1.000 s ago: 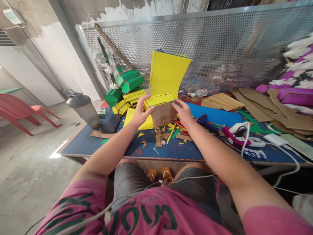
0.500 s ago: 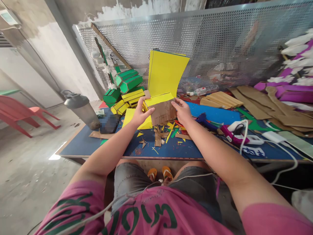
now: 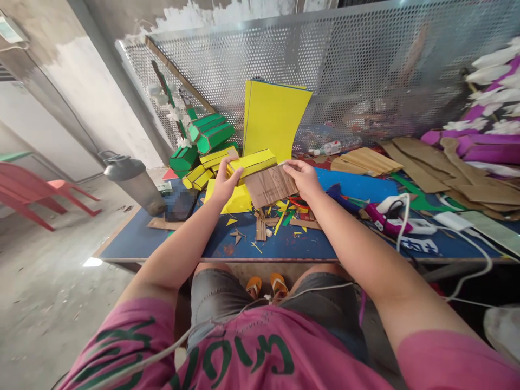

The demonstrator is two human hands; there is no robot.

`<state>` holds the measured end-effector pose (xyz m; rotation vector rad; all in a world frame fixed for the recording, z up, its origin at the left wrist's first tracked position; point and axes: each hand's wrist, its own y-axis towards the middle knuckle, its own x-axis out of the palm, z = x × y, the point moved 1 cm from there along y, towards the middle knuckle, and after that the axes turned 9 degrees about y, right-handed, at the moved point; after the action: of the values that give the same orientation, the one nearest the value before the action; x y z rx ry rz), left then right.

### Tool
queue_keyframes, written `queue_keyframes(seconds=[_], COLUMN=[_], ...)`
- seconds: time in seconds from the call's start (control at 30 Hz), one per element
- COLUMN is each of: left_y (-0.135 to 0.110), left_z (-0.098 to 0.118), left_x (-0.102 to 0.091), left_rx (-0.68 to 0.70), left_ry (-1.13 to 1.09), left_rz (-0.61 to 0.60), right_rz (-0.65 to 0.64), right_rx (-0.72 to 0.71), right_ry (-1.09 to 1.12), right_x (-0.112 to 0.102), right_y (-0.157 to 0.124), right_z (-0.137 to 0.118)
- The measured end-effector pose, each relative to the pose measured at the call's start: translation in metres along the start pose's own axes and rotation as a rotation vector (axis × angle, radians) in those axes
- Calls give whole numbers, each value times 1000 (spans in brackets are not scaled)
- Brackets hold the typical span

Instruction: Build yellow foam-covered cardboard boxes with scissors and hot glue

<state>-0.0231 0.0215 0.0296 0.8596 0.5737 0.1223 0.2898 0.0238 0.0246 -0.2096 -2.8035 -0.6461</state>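
Observation:
My left hand (image 3: 226, 180) grips the left end of a yellow-covered cardboard box (image 3: 257, 160), thumb on the near side and fingers over the end. Just below and in front of it is a brown cardboard piece (image 3: 271, 187) with faint print. My right hand (image 3: 303, 179) pinches that piece at its upper right corner. The two overlap along the box's lower edge; whether they are joined there I cannot tell. Beneath, a yellow sheet (image 3: 231, 201) lies on the blue table (image 3: 227, 238), partly hidden. Cardboard and paper scraps (image 3: 262, 225) are scattered around.
Yellow boxes (image 3: 199, 176) and green boxes (image 3: 211, 132) are piled back left, near a tumbler (image 3: 132, 181). A yellow board (image 3: 276, 116) leans on the perforated metal panel (image 3: 345, 70). Rightward lie brown cardboard (image 3: 430, 168), a glue gun (image 3: 345, 203) and a corded power strip (image 3: 400, 222).
The box and brown cardboard have tilted, and the brown piece now slants down below the yellow box, its right side raised. More of the box's yellow side shows.

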Motion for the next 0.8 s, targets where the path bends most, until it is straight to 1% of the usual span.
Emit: queue_keyframes(seconds=[0.07,0.13,0.2,0.23,0.3,0.33,0.37,0.4,0.43,0.47,0.53,0.57,0.6,0.63,0.7,0.73,0.77,0.8], left_y=[5,9,10,10,10,9,8,7,4,2,-3,-6,-7,-7,-5,-3,-1,1], left_z=[-6,-9,-7,-3,10,19,29,39,48,56,66,67,66,62,52,46,40,36], left_x=[-8,-15,-22,-25,-31,-32,-32,-30,-27,-22,-12,-8,-3,-1,2,2,1,1], left_rx=[2,64,107,112,130,153,185,218,218,187,133,106,72,31,-85,-150,-208,-255], left_ry=[67,190,325,380,434,425,381,306,225,159,129,122,107,74,-60,-147,-231,-305], left_rz=[26,-32,-88,-85,-36,-22,-41,-106,-199,-297,-423,-467,-469,-441,-310,-237,-180,-136], right_rz=[-1,1,-6,-8,-20,-34,-54,-80,-106,-130,-153,-144,-125,-101,-78,-104,-169,-262], right_rx=[7,-5,-15,-18,-21,-24,-29,-34,-43,-54,-88,-108,-122,-121,-65,-7,57,123], right_ry=[51,94,126,138,147,140,124,101,73,46,6,-4,-9,-16,-97,-207,-390,-638], right_x=[-2,-3,-4,-3,-1,1,4,7,11,14,17,17,15,12,1,-5,-10,-15], right_y=[4,7,8,8,4,1,-2,-6,-9,-12,-15,-15,-13,-10,-2,2,5,7], right_z=[-3,-8,-14,-17,-23,-25,-27,-29,-30,-31,-33,-34,-35,-35,-36,-36,-36,-37])
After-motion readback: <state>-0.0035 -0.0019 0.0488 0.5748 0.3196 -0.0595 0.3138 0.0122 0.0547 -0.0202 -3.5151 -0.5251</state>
